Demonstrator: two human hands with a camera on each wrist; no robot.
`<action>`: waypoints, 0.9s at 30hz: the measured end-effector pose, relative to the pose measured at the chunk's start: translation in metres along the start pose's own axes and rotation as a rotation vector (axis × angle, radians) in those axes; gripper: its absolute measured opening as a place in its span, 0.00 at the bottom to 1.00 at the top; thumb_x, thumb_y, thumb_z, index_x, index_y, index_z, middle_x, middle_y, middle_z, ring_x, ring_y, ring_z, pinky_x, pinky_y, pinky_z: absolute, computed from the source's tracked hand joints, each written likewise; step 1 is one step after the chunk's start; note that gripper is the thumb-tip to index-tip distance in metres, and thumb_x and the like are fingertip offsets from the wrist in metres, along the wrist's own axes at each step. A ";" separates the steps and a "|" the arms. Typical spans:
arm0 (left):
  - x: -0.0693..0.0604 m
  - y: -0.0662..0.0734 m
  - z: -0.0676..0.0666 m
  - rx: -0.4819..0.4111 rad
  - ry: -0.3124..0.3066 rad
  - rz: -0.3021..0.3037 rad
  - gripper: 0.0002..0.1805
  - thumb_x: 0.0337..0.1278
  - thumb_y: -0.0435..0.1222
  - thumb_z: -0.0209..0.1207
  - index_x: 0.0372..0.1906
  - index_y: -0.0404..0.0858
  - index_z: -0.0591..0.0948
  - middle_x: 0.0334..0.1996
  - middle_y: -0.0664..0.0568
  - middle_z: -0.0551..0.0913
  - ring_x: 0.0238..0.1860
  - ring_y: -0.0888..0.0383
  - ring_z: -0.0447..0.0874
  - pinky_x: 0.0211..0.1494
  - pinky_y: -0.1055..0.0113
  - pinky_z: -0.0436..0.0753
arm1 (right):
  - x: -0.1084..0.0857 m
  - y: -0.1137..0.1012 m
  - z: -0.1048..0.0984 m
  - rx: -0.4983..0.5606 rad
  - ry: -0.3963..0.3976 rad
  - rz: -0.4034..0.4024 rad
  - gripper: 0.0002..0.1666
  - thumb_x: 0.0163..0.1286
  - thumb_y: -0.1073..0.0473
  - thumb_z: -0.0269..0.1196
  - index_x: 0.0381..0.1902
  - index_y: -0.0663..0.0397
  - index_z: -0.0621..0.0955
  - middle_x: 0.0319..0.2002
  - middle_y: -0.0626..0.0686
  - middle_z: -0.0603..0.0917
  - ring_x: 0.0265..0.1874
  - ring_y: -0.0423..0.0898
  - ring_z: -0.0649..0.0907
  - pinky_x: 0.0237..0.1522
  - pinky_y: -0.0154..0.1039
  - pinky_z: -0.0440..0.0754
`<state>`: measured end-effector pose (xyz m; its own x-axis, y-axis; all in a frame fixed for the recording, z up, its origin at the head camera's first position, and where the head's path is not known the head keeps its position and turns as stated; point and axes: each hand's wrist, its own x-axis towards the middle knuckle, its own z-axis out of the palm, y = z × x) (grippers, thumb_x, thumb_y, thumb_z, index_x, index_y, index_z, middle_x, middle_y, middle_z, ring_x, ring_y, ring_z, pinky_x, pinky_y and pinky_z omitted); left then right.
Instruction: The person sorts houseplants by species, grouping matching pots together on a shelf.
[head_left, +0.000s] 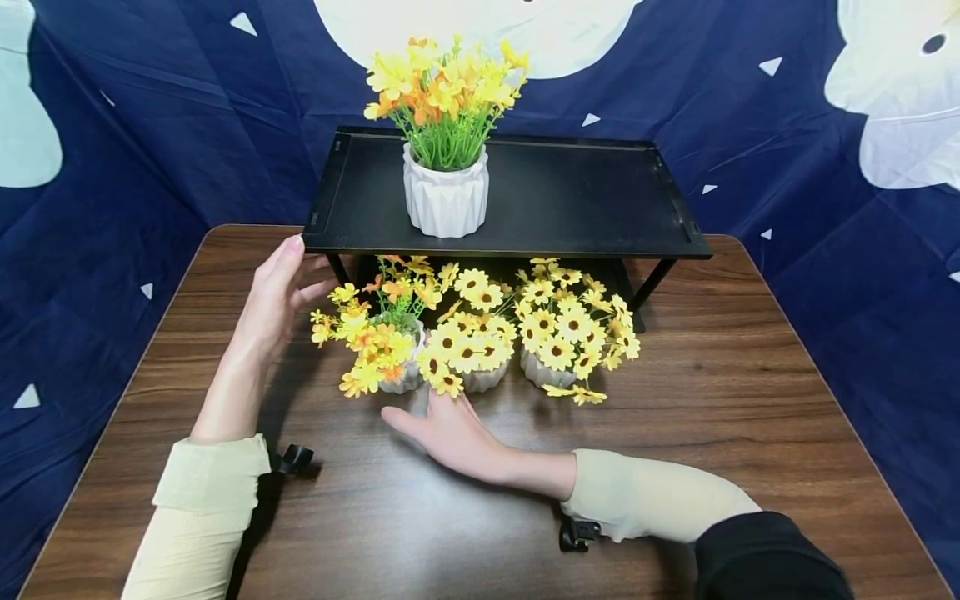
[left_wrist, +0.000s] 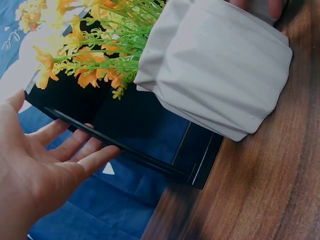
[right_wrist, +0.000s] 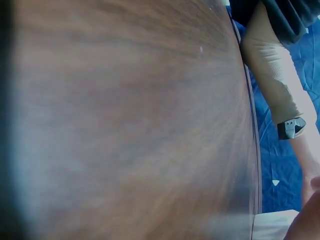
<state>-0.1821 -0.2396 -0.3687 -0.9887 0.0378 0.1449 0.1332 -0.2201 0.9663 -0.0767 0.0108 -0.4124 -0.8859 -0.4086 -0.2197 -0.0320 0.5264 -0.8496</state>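
On the black shelf [head_left: 570, 196], one flowerpot [head_left: 446, 200] looks placed, three lower pots [head_left: 408, 378] [head_left: 486, 381] [head_left: 543, 372] seemingly left; left hand [head_left: 276, 292] relaxed, right hand [head_left: 459, 437] grip unclear.

Past the brown wood-grain surface [head_left: 750, 433] hangs dark blue cloth [head_left: 180, 100] with small white triangles [head_left: 243, 23] and big pale shapes [head_left: 585, 33].

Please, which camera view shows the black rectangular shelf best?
The black rectangular shelf shows best in the head view, which takes in nearly its whole top. The left wrist view shows only one end, partly hidden by a white ribbed pot; the right wrist view shows no recognisable part.
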 end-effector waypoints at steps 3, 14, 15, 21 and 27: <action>0.000 0.000 0.000 -0.003 0.000 0.002 0.17 0.79 0.50 0.52 0.61 0.48 0.79 0.54 0.59 0.82 0.55 0.63 0.83 0.54 0.73 0.87 | 0.005 -0.004 0.004 -0.007 0.020 0.050 0.28 0.69 0.29 0.60 0.25 0.45 0.74 0.14 0.42 0.67 0.14 0.40 0.64 0.24 0.37 0.72; 0.000 0.000 0.000 -0.013 -0.012 0.007 0.18 0.78 0.50 0.52 0.62 0.47 0.79 0.55 0.58 0.82 0.56 0.61 0.83 0.53 0.72 0.87 | 0.019 -0.016 0.024 0.068 0.135 0.204 0.40 0.65 0.27 0.63 0.65 0.42 0.75 0.64 0.49 0.83 0.60 0.56 0.84 0.62 0.56 0.81; 0.000 0.000 0.000 -0.009 -0.014 0.007 0.18 0.78 0.50 0.52 0.62 0.47 0.79 0.55 0.58 0.82 0.56 0.62 0.83 0.53 0.72 0.87 | 0.020 -0.016 0.026 0.070 0.145 0.212 0.39 0.65 0.28 0.64 0.65 0.43 0.75 0.63 0.49 0.84 0.58 0.55 0.85 0.61 0.55 0.81; -0.001 0.001 0.001 0.002 -0.001 -0.001 0.17 0.78 0.50 0.52 0.61 0.49 0.79 0.54 0.59 0.83 0.56 0.62 0.82 0.54 0.73 0.87 | 0.026 -0.020 0.035 0.122 0.217 0.223 0.35 0.65 0.36 0.69 0.63 0.46 0.74 0.56 0.49 0.86 0.55 0.51 0.85 0.60 0.53 0.82; 0.000 0.001 0.001 0.013 0.007 -0.007 0.17 0.79 0.50 0.52 0.60 0.49 0.79 0.53 0.60 0.83 0.55 0.63 0.82 0.54 0.73 0.86 | 0.030 -0.020 0.040 0.158 0.271 0.164 0.31 0.69 0.41 0.67 0.66 0.42 0.73 0.61 0.47 0.84 0.62 0.49 0.83 0.66 0.51 0.79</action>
<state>-0.1815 -0.2389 -0.3678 -0.9901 0.0328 0.1367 0.1271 -0.2077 0.9699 -0.0843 -0.0416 -0.4213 -0.9647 -0.1040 -0.2418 0.1738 0.4383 -0.8819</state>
